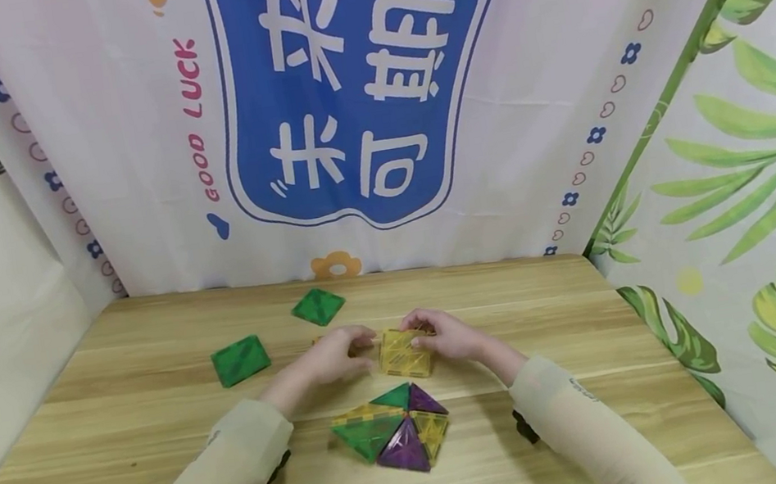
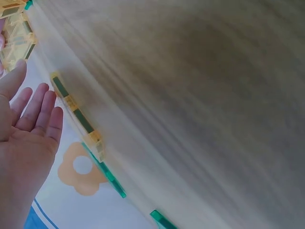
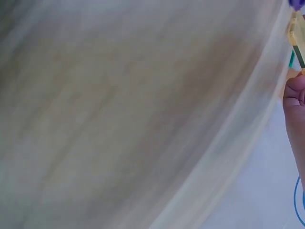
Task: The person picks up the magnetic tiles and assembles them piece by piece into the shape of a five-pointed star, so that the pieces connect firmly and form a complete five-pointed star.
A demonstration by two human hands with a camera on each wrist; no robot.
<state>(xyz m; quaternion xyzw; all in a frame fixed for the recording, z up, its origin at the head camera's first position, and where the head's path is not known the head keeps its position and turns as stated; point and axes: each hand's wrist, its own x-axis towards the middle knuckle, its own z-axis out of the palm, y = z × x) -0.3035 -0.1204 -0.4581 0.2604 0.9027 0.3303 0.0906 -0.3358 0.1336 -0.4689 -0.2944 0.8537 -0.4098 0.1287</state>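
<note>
My right hand pinches a translucent yellow square magnetic tile by its right side, at the middle of the table. The same hand shows only at the edge of the right wrist view. My left hand is just left of the tile, and in the left wrist view its fingers are loosely extended with nothing held. Nearer to me lies a joined cluster of tiles: a purple triangle, a green piece, a yellow piece and others.
On the wooden table, a green rectangular tile lies to the left and a green diamond-shaped piece at the back. Another yellow tile appears edge-on beyond the left hand. A printed cloth hangs behind the table.
</note>
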